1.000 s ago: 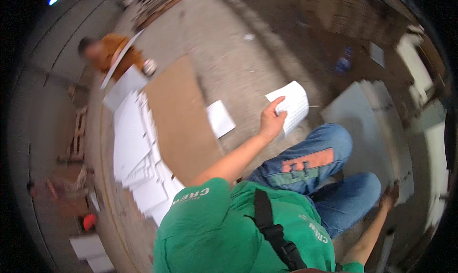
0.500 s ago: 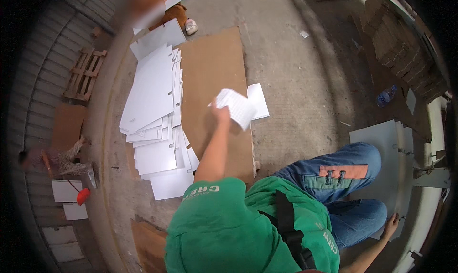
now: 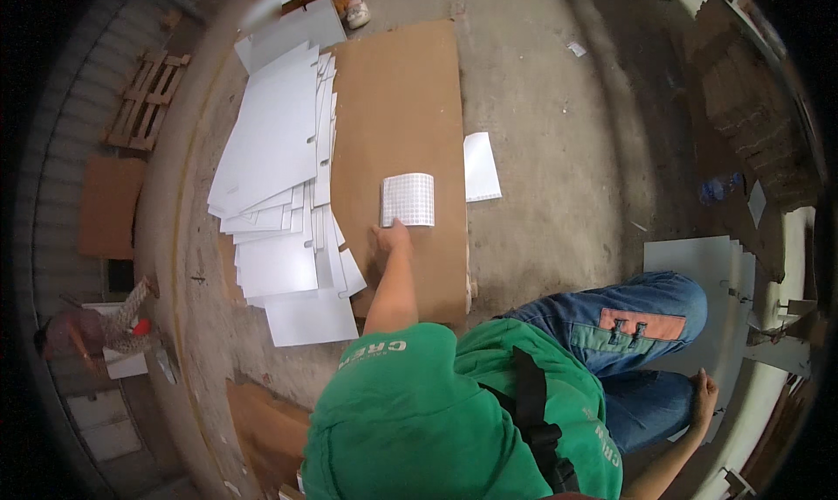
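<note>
My left hand [image 3: 394, 234] reaches out over a brown cardboard sheet [image 3: 393, 98] and pinches the near edge of a white sheet printed with a small grid [image 3: 408, 200]. To its left lies a spread stack of white panels [image 3: 271, 137], several with small notches along their edges. My right hand [image 3: 705, 395] is closed beside my jeans-covered knee, above white panels [image 3: 685, 254] on the right. Whether its curled fingers hold anything small is hidden. Another white paper sheet [image 3: 481, 168] rests on the floor just right of the cardboard.
At far left a co-worker [image 3: 105, 330] bends near white panels, with a wooden pallet [image 3: 148, 100] farther back. Another person's shoe [image 3: 358, 13] shows at the top. A plastic bottle [image 3: 721, 188] and stacked cardboard [image 3: 751, 107] are along the right side.
The gridded sheet in my left hand has gone from tilted in the air to flat-looking over the cardboard. My right hand has come up from the white panels' edge to beside my knee.
</note>
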Available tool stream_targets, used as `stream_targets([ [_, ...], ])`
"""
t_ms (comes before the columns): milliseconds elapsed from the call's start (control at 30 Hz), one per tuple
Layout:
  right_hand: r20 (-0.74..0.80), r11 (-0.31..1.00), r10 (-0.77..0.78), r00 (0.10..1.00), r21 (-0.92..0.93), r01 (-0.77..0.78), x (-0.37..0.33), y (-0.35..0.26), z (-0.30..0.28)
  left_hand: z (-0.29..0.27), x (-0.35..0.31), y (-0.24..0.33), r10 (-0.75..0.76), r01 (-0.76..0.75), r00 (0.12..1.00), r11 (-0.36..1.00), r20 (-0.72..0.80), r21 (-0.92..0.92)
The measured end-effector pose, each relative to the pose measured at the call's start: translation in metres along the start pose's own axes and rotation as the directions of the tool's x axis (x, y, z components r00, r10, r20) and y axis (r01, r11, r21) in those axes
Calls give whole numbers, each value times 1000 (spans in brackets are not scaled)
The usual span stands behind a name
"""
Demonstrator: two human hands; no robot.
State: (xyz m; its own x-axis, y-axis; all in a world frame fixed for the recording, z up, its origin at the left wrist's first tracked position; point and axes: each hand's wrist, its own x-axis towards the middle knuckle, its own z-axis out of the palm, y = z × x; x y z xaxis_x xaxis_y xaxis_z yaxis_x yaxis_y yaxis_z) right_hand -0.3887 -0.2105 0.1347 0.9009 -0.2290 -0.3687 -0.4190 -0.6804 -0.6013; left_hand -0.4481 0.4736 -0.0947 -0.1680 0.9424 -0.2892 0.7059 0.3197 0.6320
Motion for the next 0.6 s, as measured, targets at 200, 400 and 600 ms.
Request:
stream_targets([
  [200,-39,989,-98,994,-114,93,3,15,2,41,-39,20,523,-525,851,850,-38,-50],
  [400,-160,991,-130,979,-60,122,-14,37,-9,67,-151,77,657,-655,722,750,219,-90],
  [600,-164,973,-175,971,-183,144,-46,16,-1,80,-262,91,870,-803,216,417,443,-427],
])
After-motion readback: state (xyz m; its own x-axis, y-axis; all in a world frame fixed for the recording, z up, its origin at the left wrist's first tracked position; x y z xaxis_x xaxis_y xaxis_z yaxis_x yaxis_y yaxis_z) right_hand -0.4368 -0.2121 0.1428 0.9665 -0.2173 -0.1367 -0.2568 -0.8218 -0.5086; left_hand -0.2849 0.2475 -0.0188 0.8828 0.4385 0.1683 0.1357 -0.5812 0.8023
